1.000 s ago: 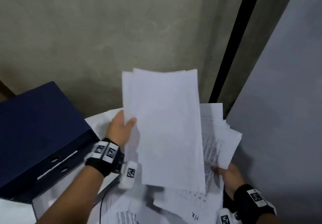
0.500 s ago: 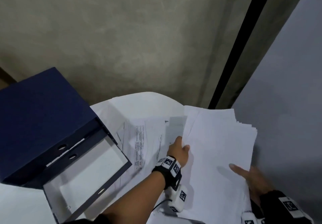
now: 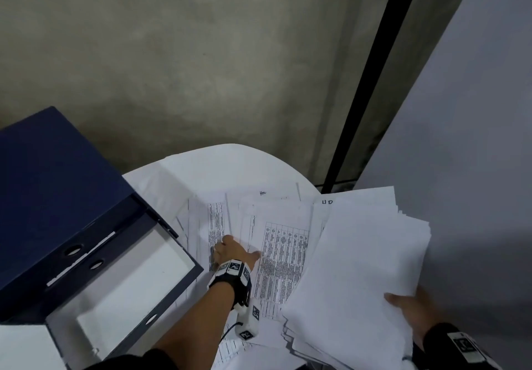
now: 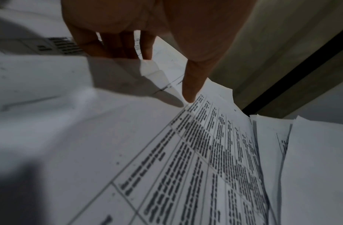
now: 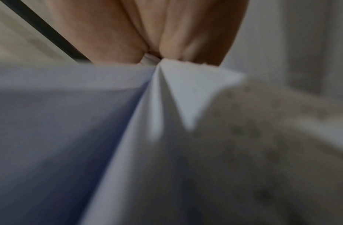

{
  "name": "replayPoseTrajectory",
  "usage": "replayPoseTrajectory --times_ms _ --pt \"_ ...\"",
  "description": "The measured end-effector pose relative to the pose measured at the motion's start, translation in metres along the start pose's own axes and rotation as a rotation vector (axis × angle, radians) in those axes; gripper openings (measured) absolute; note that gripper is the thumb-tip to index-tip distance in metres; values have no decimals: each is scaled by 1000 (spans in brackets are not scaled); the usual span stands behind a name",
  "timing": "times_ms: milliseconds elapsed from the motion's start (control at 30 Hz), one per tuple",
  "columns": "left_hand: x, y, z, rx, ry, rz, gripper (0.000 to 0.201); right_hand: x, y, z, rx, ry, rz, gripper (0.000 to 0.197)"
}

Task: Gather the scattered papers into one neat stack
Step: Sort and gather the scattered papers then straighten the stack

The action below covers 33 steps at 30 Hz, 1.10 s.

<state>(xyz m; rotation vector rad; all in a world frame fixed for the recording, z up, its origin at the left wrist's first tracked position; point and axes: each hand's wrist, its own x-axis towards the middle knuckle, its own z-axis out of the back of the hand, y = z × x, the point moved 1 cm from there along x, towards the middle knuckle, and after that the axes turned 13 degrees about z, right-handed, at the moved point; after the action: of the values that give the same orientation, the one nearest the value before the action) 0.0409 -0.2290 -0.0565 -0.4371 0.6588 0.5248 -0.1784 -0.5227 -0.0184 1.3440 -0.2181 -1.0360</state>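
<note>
Loose printed sheets lie fanned over a white round table. My left hand reaches onto them; in the left wrist view the left hand has its fingers and thumb tip touching a sheet with a printed table, and it grips nothing. My right hand grips the near right corner of a thick stack of white papers, its edges uneven. In the blurred right wrist view, the right hand pinches the stack's corner.
A dark blue file box stands at the left, with an open blue binder against it at the table's left edge. A grey panel rises close on the right. Concrete floor lies beyond the table.
My left hand let go of the stack and moved left onto the loose printed sheets. The stack came down from upright and now lies low at the right in my right hand.
</note>
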Motion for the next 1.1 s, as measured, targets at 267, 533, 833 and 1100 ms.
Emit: replayPoseTrajectory --times_ms 267,533,833,1100 --pt "-2 -1 -5 -155 87 -89 60 9 -9 -7 -3 49 32 47" --pt "-20 -6 16 -136 -9 -248 30 12 9 -17 55 77 125 38" --pt "-47 -11 144 -482 -190 -404 32 24 24 -24 85 102 153 37" --pt "-53 -28 208 -857 -58 -668 25 20 79 -61 203 262 270 37"
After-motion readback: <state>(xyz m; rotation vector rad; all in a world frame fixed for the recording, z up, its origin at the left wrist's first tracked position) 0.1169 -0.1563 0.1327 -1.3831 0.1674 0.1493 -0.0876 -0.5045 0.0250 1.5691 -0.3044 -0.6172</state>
